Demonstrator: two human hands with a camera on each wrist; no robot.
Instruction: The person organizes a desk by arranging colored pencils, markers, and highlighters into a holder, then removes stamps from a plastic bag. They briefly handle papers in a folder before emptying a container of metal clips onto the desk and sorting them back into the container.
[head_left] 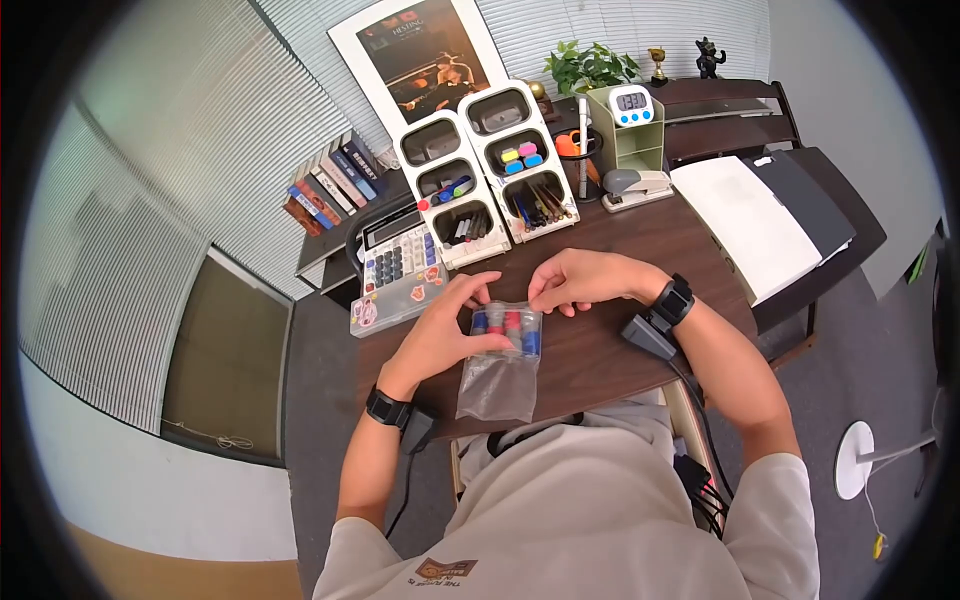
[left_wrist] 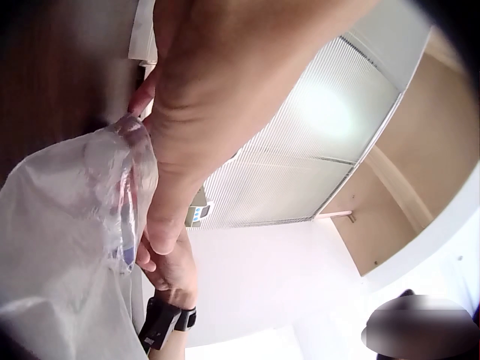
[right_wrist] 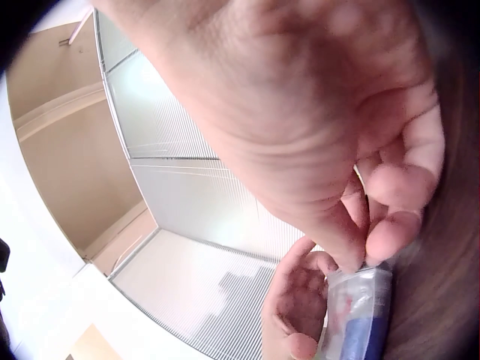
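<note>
A clear plastic bag [head_left: 497, 385] hangs or lies at the front of the brown desk, its lower part flat and empty-looking. Grouped in its upper part are several short cylinders [head_left: 513, 322] in red, blue and grey; their kind is not plain. My left hand [head_left: 440, 333] holds the bag from the left, thumb across its front and fingers behind the top edge. At the top right corner, my right hand [head_left: 585, 280] pinches the plastic between thumb and fingertips. The right wrist view shows that pinch right at the bag's edge [right_wrist: 364, 279], with a blue cylinder [right_wrist: 358, 336] below it.
Behind the hands stand two white organizers [head_left: 497, 228] with pens and markers. A calculator [head_left: 398, 262] and a stickered case [head_left: 400, 302] lie at left. On the right are a stapler [head_left: 637, 188], a green holder with a timer [head_left: 632, 104], and white paper [head_left: 745, 225].
</note>
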